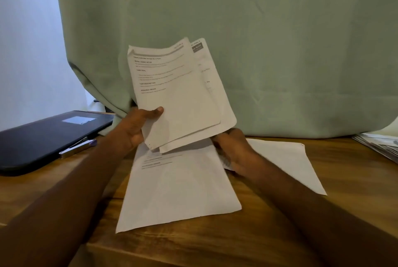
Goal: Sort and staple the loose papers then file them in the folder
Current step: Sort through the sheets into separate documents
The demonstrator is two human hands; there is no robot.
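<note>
Left hand [137, 124] is clamped on the lower edge of a small held stack [178, 96], thumb on the front sheet, the pages tilted up off the desk and fanned a bit so a second sheet peeks out behind to its right. The corners are curled and the paper looks thin and floppy, with printed headings on the front.

Right hand [232, 152] sits just to the right and lower, fingers curled down near the stack's bottom corner. It's blurry, so I can't tell if it's actually pinching a sheet or just resting.

Right under both hands lies a flat sheet [178, 189], mostly blank with a few lines at its top. Another blank sheet [286, 163] lies past the right hand.

Out to the left of the left hand there's the stapler [77, 147], slim and shiny metal, leaning on the dark folder [43, 137], which is smooth, closed and has rounded corners. All of it sits on a wooden table [237, 241] with visible grain.

Progress-wise I'd say it's early: still sorting, no staple visible, nothing filed.
</note>
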